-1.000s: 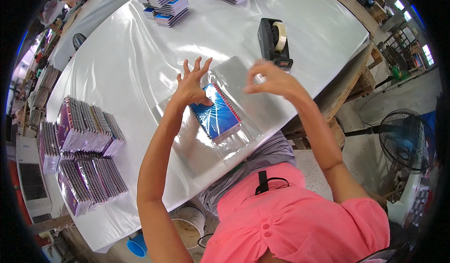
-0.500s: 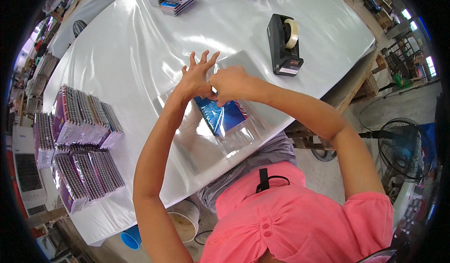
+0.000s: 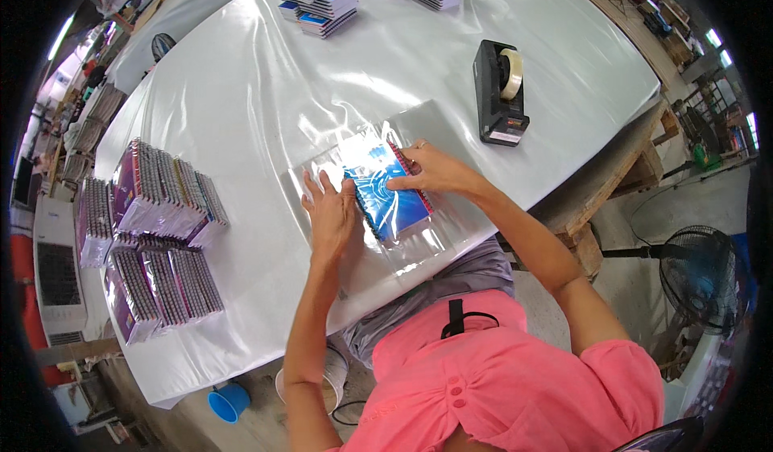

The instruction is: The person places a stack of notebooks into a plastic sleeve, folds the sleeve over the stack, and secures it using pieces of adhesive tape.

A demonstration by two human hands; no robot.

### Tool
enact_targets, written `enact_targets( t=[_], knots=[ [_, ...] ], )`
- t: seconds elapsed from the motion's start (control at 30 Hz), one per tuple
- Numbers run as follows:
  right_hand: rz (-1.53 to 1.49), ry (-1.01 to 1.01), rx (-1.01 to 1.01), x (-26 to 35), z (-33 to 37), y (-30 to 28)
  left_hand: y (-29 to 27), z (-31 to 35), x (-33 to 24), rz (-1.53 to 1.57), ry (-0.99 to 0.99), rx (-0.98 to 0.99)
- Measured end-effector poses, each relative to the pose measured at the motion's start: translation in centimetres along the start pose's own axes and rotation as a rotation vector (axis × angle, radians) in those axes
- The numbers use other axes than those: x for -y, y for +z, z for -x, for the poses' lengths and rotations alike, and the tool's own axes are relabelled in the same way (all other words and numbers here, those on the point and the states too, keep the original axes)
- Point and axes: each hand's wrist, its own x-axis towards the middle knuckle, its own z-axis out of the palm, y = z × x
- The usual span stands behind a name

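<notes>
A blue spiral notebook (image 3: pixel 393 204) lies on clear plastic film (image 3: pixel 362 271) in front of me, with light glaring off its upper part. My right hand (image 3: pixel 431 167) grips its right edge, thumb on the cover and fingers at the side. To the left, my left hand (image 3: pixel 328 217) rests on the film with fingers stretched out; its thumb is by the notebook's left edge. Whether film also covers the notebook is hard to tell through the glare.
A black tape dispenser (image 3: pixel 501 94) stands to the right. Plastic-wrapped spiral notebooks (image 3: pixel 161 247) are stacked at the left; blue notebook piles (image 3: pixel 318 1) stand at the far side. A blue bucket (image 3: pixel 229 404) and a fan (image 3: pixel 699 279) are beyond the white table (image 3: pixel 250 291).
My hands have come apart from above the notebook's top. The left has lowered onto the film at its left, and the right has moved to its right edge, uncovering the cover.
</notes>
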Motion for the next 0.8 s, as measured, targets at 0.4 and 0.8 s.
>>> enact_targets(
  t=[0.4, 0.8],
  knots=[
    [-0.642, -0.353, -0.279, 3.0, 5.8, 1.7, -2.1, 6.6, -4.2, 1.230, 0.066, -0.125],
    [-0.598, -0.677, -0.357, 1.3, 4.7, 0.2, -1.9, 6.0, -3.0, 1.092, 0.283, -0.311]
  ],
)
